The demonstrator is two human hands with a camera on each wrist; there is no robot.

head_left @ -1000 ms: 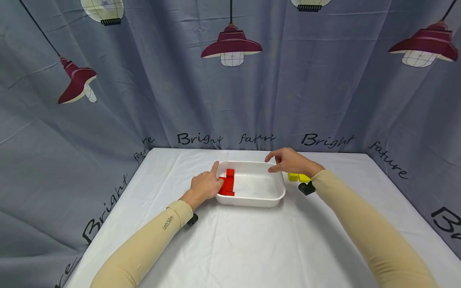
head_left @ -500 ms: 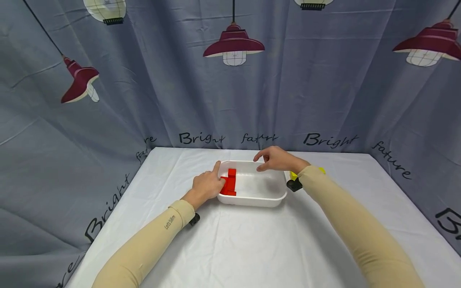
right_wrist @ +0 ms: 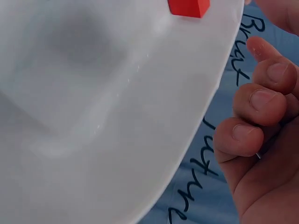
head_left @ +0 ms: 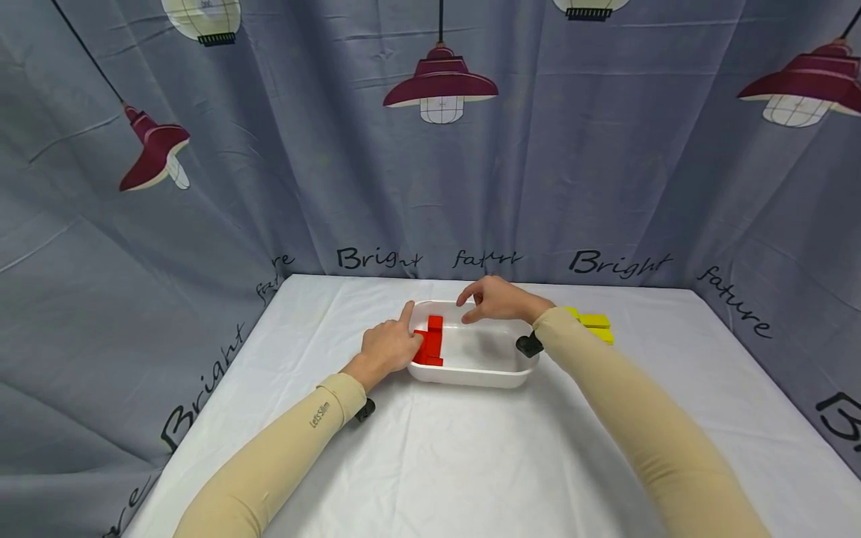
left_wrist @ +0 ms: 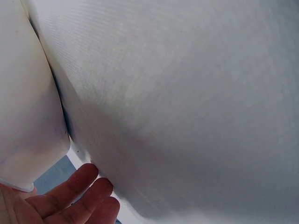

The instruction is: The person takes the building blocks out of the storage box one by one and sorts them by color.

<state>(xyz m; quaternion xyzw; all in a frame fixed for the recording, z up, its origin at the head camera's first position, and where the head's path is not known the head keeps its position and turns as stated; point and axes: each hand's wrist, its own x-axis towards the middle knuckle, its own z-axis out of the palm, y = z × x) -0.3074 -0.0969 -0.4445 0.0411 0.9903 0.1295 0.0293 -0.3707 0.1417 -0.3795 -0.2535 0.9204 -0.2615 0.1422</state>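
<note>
While the left hand [head_left: 388, 346] grips the tray [head_left: 471, 376], likely to steady it, the right hand [head_left: 501, 300] hovers empty near red blocks [head_left: 434, 342], thumb and index parted.

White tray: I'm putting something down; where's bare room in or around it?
Free: tray floor right of the red blocks; tablecloth before the tray, between the sleeves. Crowded: tray's left end, left hand and red blocks; its far side, right hand; beside the right sleeve, yellow blocks.
</note>
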